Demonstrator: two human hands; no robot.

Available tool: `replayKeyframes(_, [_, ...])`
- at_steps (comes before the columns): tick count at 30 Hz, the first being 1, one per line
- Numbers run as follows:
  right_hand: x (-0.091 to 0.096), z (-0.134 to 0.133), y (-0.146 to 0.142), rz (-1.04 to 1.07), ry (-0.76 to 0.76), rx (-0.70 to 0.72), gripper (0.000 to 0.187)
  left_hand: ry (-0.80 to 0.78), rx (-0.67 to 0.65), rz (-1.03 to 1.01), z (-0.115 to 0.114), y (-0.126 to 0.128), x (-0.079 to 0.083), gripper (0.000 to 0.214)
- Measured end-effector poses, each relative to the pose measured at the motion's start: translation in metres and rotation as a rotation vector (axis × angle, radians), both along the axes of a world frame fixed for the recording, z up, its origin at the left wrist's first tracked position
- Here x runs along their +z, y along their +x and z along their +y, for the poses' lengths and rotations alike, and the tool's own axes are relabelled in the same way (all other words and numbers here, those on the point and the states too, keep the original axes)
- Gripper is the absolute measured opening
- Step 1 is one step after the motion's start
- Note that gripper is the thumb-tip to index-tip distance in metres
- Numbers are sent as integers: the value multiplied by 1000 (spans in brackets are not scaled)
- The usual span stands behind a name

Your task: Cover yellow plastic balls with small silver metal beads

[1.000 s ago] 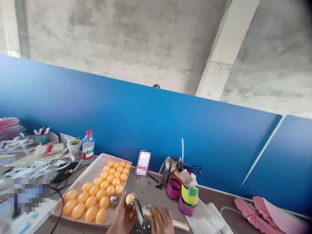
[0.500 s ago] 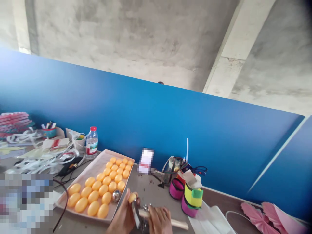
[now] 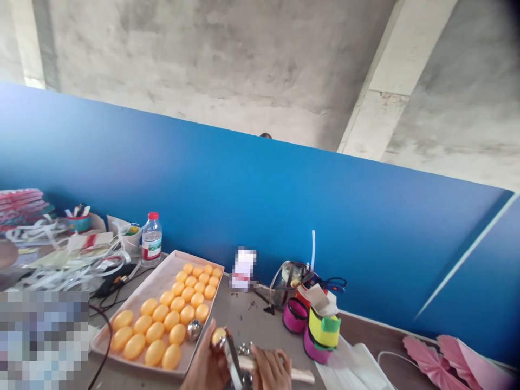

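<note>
In the head view, my left hand (image 3: 206, 358) at the bottom centre has its fingers curled round an orange ball (image 3: 218, 337), which has something shiny at its lower side. My right hand (image 3: 271, 368) is closed over the pale wooden handle (image 3: 304, 375) of a hammer. Its flat metal head (image 3: 233, 362) lies close against the left hand and the ball. Small shiny silver pieces (image 3: 244, 350) show between the hands; what they are is unclear. Left of the hands, a shallow pinkish tray (image 3: 134, 295) holds rows of orange balls (image 3: 167, 298) and one silver ball (image 3: 194, 329).
A blue partition (image 3: 260, 206) runs behind the table. A red-capped bottle (image 3: 151, 241), white strips (image 3: 77, 276) and cables stand or lie left. Right are a glass jar (image 3: 284, 281), magenta and yellow tape rolls (image 3: 320, 336), white sheeting (image 3: 357, 363) and pink folded pieces (image 3: 430, 357).
The hammer head has tilted a little against the ball, and the ball has shifted slightly down and left. A blurred rounded shape has appeared at the left edge.
</note>
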State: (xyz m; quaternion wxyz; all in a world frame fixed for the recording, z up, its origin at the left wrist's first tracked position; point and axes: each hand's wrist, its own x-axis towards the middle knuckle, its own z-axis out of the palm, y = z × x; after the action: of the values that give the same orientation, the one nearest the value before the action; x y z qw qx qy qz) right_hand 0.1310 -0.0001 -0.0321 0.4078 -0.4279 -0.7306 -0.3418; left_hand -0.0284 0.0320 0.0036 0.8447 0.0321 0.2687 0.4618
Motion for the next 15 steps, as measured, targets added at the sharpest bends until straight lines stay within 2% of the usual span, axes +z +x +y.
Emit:
replayKeyframes(4, [-4,0,-1,34,-56,-22,32,-13,-47,-10,0,1,-4,29])
replayKeyframes(8, [-5,-4,-4,120,-56,-71,31,-3,-35,-5,-2,2,-3,27])
replayKeyframes(15, [-1,-8,-3,52,-132,-66,31,-4,-30,-44,-6,0,7,28])
